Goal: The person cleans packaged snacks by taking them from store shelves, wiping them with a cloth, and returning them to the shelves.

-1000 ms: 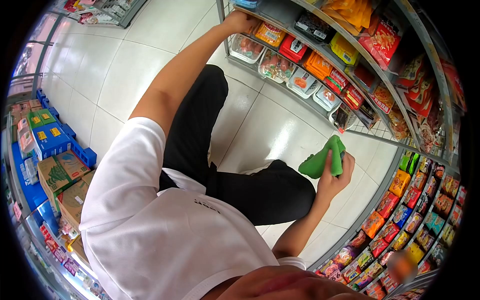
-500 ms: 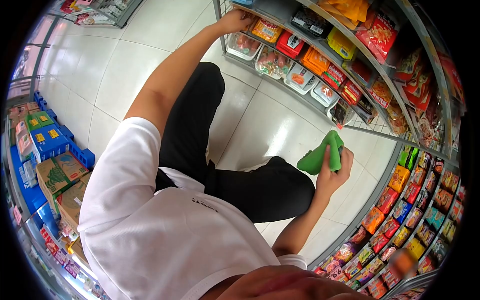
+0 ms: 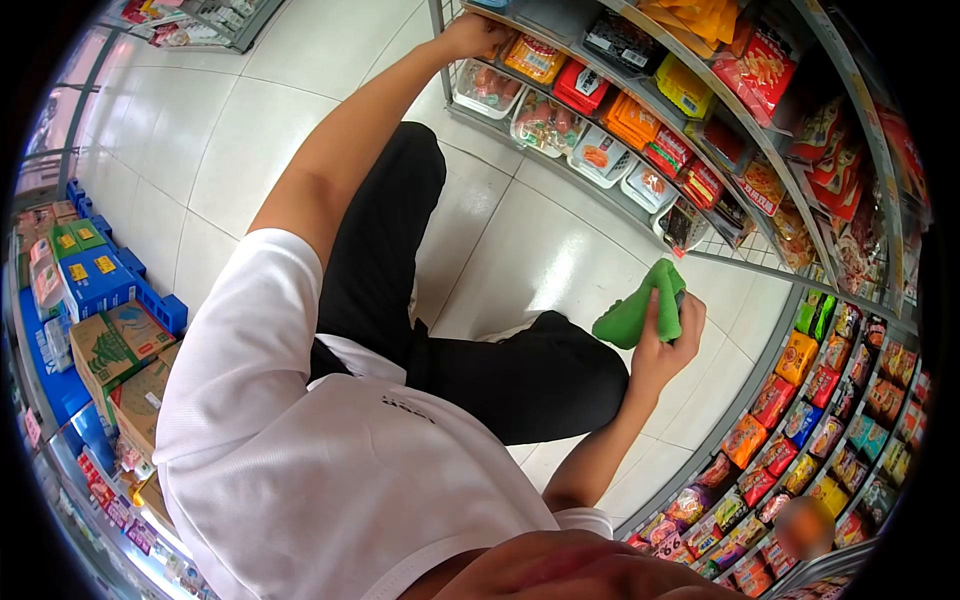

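**Right hand point(image 3: 676, 340) gripped a soft green cloth point(image 3: 627, 318) while left hand point(image 3: 468, 36) reached into a grey metal rack point(image 3: 866, 105)**

Nearest was the person's white short-sleeved shirt point(image 3: 330, 470), above a pair of black fabric trousers point(image 3: 500, 385) with both knees bent. The right arm point(image 3: 600, 450) was flexed, its forearm angled up beside the right knee. Just beyond that knee, the right hand pinched the bunched cloth, thumb across its near face and fingers curled behind; the cloth's free end drooped over the white tiled floor point(image 3: 520, 230).

The left arm point(image 3: 350, 140) stretched out almost straight. Its hand was at the rack's left end, above the lowest shelf, just beside a yellow-orange plastic packet point(image 3: 533, 60). Those fingertips were hidden, so whether they gripped anything could not be told. White plastic trays point(image 3: 596, 160) lined the lowest shelf's front edge.
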Demonstrator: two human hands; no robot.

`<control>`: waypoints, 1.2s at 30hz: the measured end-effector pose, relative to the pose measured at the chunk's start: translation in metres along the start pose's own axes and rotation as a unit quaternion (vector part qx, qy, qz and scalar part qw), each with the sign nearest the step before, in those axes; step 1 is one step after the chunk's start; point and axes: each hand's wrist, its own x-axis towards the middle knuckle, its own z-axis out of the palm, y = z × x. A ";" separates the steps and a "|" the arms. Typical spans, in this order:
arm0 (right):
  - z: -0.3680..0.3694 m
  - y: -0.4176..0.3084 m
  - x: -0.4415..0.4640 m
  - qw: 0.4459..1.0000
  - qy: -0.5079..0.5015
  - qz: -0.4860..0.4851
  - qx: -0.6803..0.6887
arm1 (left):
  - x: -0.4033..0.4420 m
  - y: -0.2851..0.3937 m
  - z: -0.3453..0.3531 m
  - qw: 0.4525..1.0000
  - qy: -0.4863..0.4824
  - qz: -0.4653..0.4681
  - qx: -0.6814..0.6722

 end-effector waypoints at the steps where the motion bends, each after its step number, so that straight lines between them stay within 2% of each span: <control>1: 0.000 0.000 0.000 1.000 0.005 0.000 0.000 | 0.001 0.002 -0.003 1.000 -0.016 -0.024 -0.007; 2: 0.001 0.000 0.000 1.000 0.009 0.001 0.000 | 0.000 0.003 -0.005 0.998 -0.031 -0.048 -0.013; 5: 0.001 0.001 0.000 1.000 0.011 -0.001 0.002 | 0.013 -0.028 0.004 0.994 0.050 0.074 0.058; 8: 0.000 0.001 -0.003 1.000 -0.004 0.014 -0.001 | 0.016 -0.031 0.005 0.996 0.044 0.052 0.059; 11: -0.001 0.000 -0.003 1.000 -0.003 0.009 -0.003 | 0.021 -0.030 0.002 0.992 0.012 -0.014 0.126; 14: -0.002 -0.001 -0.002 1.000 -0.006 0.011 -0.005 | 0.016 -0.030 0.013 0.979 0.062 0.022 0.194; 17: 0.000 -0.001 -0.001 1.000 0.011 0.009 0.002 | 0.009 -0.022 0.019 0.978 0.119 0.050 0.163; 20: 0.000 -0.002 -0.002 1.000 0.008 0.005 -0.002 | 0.003 -0.009 0.018 0.973 0.148 0.115 0.133; 23: 0.000 -0.001 -0.002 1.000 0.014 -0.001 0.001 | -0.017 0.021 0.011 0.973 0.117 0.007 0.197; 26: -0.001 0.000 -0.002 1.000 0.016 -0.007 0.002 | -0.005 -0.008 0.025 0.953 0.131 0.030 0.272; 29: -0.001 0.001 -0.003 1.000 0.013 0.008 -0.001 | -0.021 0.013 0.017 0.963 0.178 0.067 0.189; 32: -0.002 0.000 -0.003 1.000 0.008 0.009 -0.006 | -0.059 0.035 0.008 0.945 0.210 0.191 0.162; 36: 0.000 0.002 -0.001 1.000 0.016 -0.003 0.002 | -0.077 0.029 0.005 0.955 0.178 0.178 0.157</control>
